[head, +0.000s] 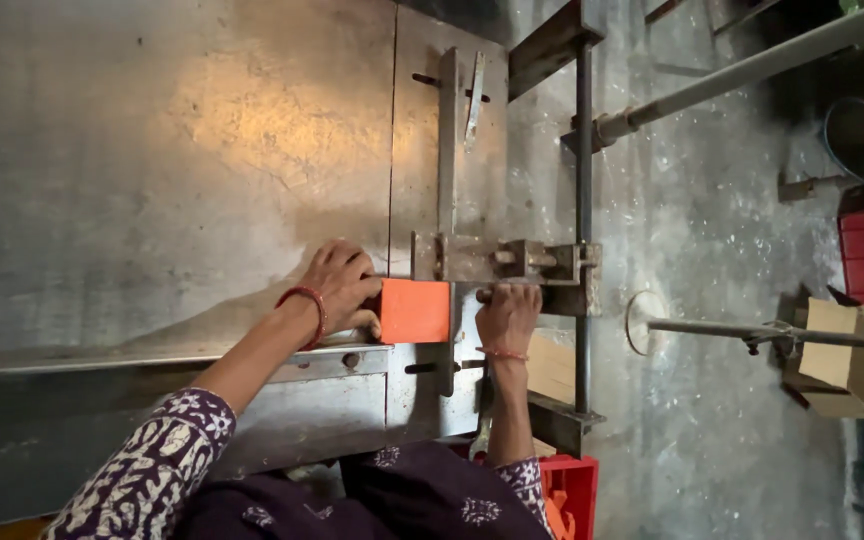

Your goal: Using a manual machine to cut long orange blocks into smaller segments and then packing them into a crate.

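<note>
The left hand (340,287) lies curled on the steel table (152,180), its fingers bent against the left edge of a flat orange square block (415,311), pressing it from that side rather than wrapping around it; a red bangle sits on the wrist just behind the hand. The orange block rests flat on the table directly to the right of this hand, its far edge up against a metal clamp fixture (507,262) and its right edge against an upright metal bar (447,140) that runs away from the person along the table. The right hand (508,315) is just past the block on the other side of that bar, fingers clenched around a part of the clamp fixture right above the knuckles; exactly what it grips is hidden by the fingers. A thin red thread circles this wrist. Below the right forearm, near the person's lap, stands a red plastic crate (572,490). Well off to the right of both hands, on the grey floor, sits an open cardboard box (837,360).
</note>
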